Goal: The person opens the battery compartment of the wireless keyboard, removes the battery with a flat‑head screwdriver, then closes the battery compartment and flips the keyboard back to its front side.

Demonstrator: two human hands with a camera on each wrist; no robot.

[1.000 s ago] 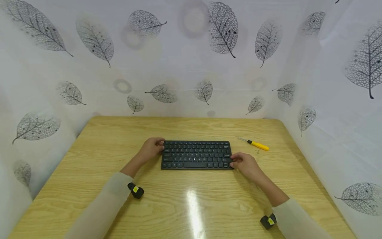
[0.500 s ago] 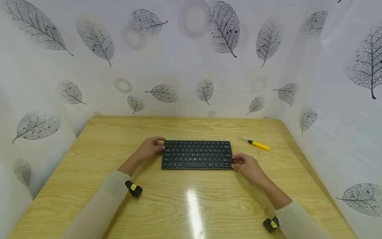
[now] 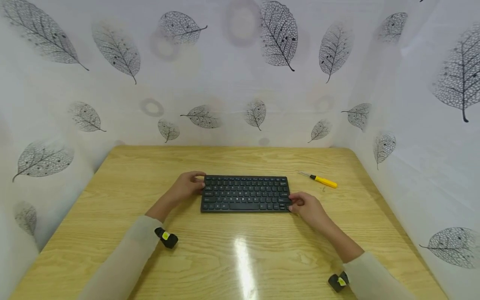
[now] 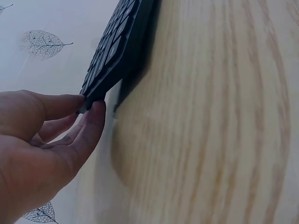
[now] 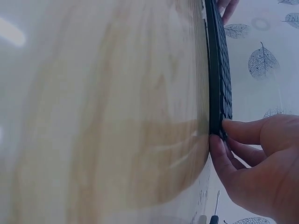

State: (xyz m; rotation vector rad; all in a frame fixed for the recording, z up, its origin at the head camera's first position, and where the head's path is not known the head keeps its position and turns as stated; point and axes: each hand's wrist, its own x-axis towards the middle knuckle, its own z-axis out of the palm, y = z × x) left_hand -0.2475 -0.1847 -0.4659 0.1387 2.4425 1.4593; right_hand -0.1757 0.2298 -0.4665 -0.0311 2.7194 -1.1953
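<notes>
A slim black keyboard [image 3: 245,194] sits at the middle of the wooden table, its keys facing up. At its left end my left hand [image 3: 186,186] pinches the edge. The left wrist view shows that thumb on the top face of the keyboard [image 4: 105,58] and a fingertip beneath the edge. My right hand [image 3: 309,208] holds the near right corner between thumb and fingers. In the right wrist view the right hand [image 5: 266,158] has its thumb on the key side and a fingertip at the lower edge. What lies under the keyboard is hidden.
A screwdriver [image 3: 323,181] with a yellow handle lies behind and right of the keyboard, with a tiny curved piece [image 3: 324,189] beside it. Leaf-patterned white cloth [image 3: 225,83] surrounds the back and sides of the table [image 3: 195,258].
</notes>
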